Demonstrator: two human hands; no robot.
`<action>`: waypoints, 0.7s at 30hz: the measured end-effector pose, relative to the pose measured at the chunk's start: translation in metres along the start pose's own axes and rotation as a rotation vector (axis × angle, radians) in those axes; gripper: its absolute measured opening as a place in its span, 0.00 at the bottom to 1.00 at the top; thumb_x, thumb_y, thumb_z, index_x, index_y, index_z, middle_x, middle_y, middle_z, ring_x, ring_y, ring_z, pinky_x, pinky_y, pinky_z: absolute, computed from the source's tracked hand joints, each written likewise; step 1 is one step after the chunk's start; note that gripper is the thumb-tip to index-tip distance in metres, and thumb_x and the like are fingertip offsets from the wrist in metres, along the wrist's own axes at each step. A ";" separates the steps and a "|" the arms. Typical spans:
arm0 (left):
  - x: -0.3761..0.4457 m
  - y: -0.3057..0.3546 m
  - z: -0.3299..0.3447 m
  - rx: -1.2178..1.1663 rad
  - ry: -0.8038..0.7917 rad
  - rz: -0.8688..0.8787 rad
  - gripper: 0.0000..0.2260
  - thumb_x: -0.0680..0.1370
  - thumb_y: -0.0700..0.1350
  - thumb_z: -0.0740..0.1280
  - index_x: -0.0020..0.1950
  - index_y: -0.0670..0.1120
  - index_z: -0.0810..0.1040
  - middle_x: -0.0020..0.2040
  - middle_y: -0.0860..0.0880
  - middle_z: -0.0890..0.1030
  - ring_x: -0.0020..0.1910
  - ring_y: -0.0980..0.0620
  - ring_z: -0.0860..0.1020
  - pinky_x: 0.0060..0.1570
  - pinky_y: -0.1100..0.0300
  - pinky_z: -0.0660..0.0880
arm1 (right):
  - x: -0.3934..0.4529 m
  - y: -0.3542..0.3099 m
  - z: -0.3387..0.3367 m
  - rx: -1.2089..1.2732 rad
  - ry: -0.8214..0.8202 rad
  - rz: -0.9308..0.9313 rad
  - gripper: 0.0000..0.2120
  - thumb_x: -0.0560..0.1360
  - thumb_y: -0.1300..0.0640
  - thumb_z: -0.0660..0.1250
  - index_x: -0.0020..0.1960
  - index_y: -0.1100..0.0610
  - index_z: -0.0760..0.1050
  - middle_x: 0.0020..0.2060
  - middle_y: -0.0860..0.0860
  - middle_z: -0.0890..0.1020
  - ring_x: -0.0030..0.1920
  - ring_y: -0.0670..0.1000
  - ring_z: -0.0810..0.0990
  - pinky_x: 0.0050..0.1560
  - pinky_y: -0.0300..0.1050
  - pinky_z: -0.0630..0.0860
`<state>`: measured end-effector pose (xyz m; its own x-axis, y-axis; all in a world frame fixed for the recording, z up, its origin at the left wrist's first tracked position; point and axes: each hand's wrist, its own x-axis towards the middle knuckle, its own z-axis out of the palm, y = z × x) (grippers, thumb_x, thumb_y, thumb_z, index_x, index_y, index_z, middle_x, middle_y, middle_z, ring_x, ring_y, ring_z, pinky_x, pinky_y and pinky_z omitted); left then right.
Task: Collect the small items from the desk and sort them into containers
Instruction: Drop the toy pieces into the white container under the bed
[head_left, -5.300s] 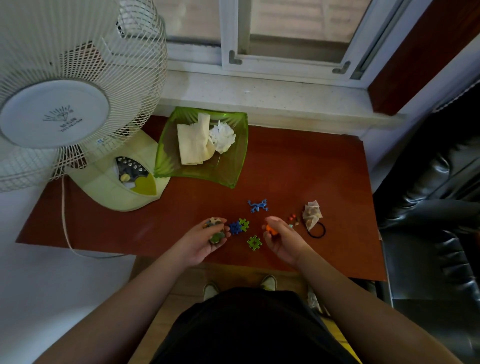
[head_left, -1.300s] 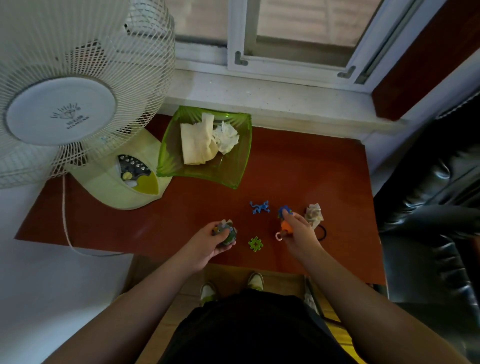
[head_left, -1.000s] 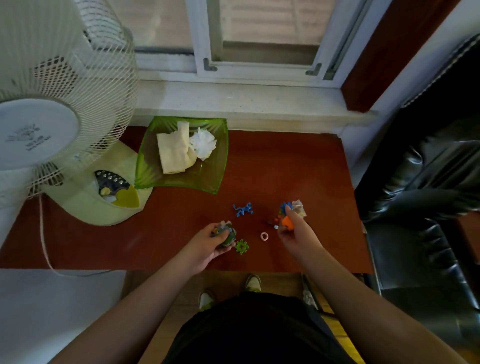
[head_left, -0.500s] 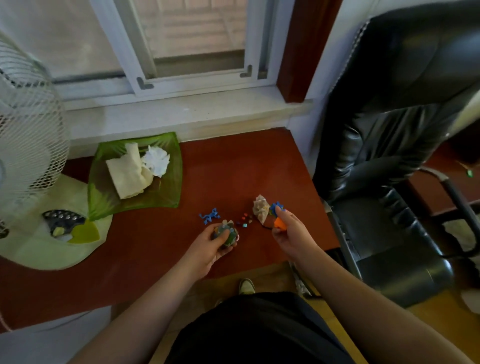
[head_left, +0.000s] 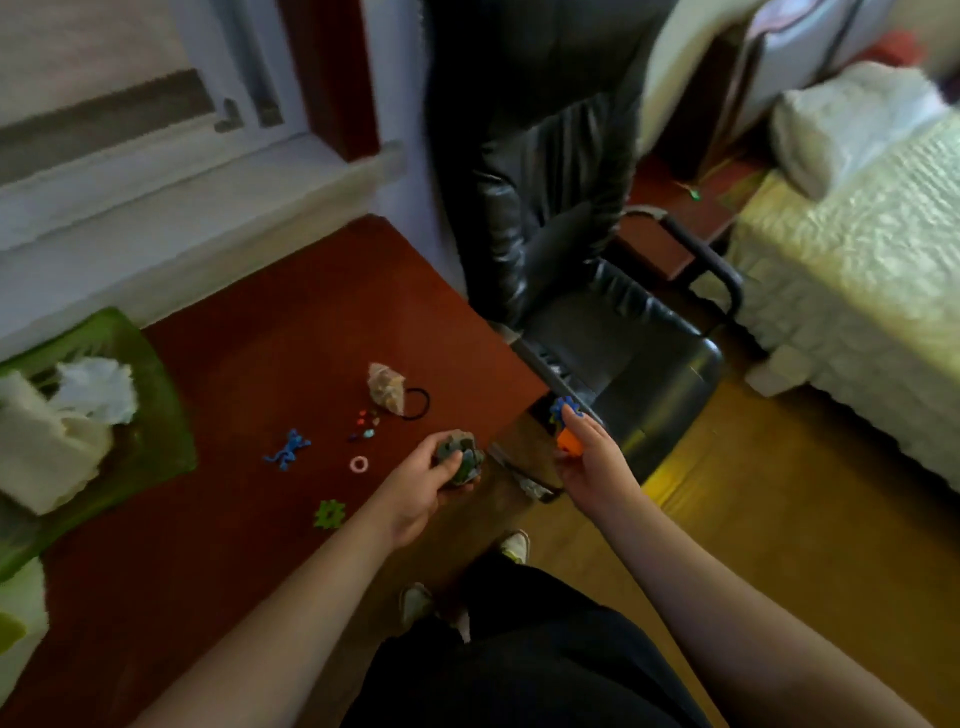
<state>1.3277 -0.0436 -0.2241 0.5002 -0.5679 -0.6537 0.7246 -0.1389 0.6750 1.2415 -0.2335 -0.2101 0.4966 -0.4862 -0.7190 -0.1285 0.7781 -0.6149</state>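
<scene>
My left hand (head_left: 427, 487) is closed around a bunch of dark green and grey toy pieces (head_left: 460, 454) at the desk's near right corner. My right hand (head_left: 589, 457) is off the desk edge, pinching an orange piece (head_left: 567, 442) and a blue piece (head_left: 561, 408). On the red-brown desk (head_left: 270, 332) lie a blue lizard-shaped piece (head_left: 288, 449), a green snowflake piece (head_left: 330, 513), a pink ring (head_left: 359, 464), several tiny coloured beads (head_left: 366, 423), a crumpled wrapper (head_left: 385, 387) and a black hair tie (head_left: 418, 404).
A green glass dish (head_left: 150, 415) holding folded paper and tissue sits at the desk's left. A black leather chair (head_left: 582, 270) stands right of the desk. A bed with a pale cover (head_left: 857, 270) fills the right side. The wooden floor lies below.
My view has swung right, bringing the chair and bed in. My right hand has moved off the desk edge with the orange and blue pieces. The left hand kept its bunch.
</scene>
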 end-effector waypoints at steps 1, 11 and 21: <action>0.004 0.000 0.013 0.026 -0.033 -0.008 0.09 0.82 0.38 0.59 0.59 0.48 0.73 0.56 0.42 0.77 0.51 0.46 0.79 0.52 0.54 0.77 | -0.002 -0.007 -0.013 0.037 0.021 -0.023 0.06 0.76 0.59 0.68 0.51 0.58 0.74 0.34 0.50 0.73 0.30 0.44 0.72 0.22 0.35 0.68; 0.061 -0.001 0.175 0.344 -0.260 -0.070 0.12 0.82 0.38 0.59 0.65 0.46 0.69 0.58 0.41 0.76 0.51 0.47 0.79 0.43 0.60 0.79 | -0.027 -0.083 -0.163 0.386 0.181 -0.182 0.14 0.75 0.58 0.70 0.57 0.57 0.70 0.43 0.54 0.77 0.33 0.46 0.77 0.24 0.33 0.71; 0.099 -0.063 0.382 0.524 -0.411 -0.168 0.14 0.80 0.41 0.63 0.66 0.46 0.71 0.60 0.42 0.76 0.58 0.45 0.79 0.53 0.55 0.79 | -0.040 -0.156 -0.338 0.587 0.335 -0.267 0.21 0.75 0.58 0.70 0.66 0.60 0.70 0.42 0.53 0.76 0.36 0.46 0.75 0.25 0.34 0.72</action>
<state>1.1507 -0.4008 -0.2010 0.1052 -0.7519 -0.6508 0.3996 -0.5673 0.7200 0.9514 -0.4700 -0.1956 0.1449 -0.7120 -0.6870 0.4887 0.6553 -0.5761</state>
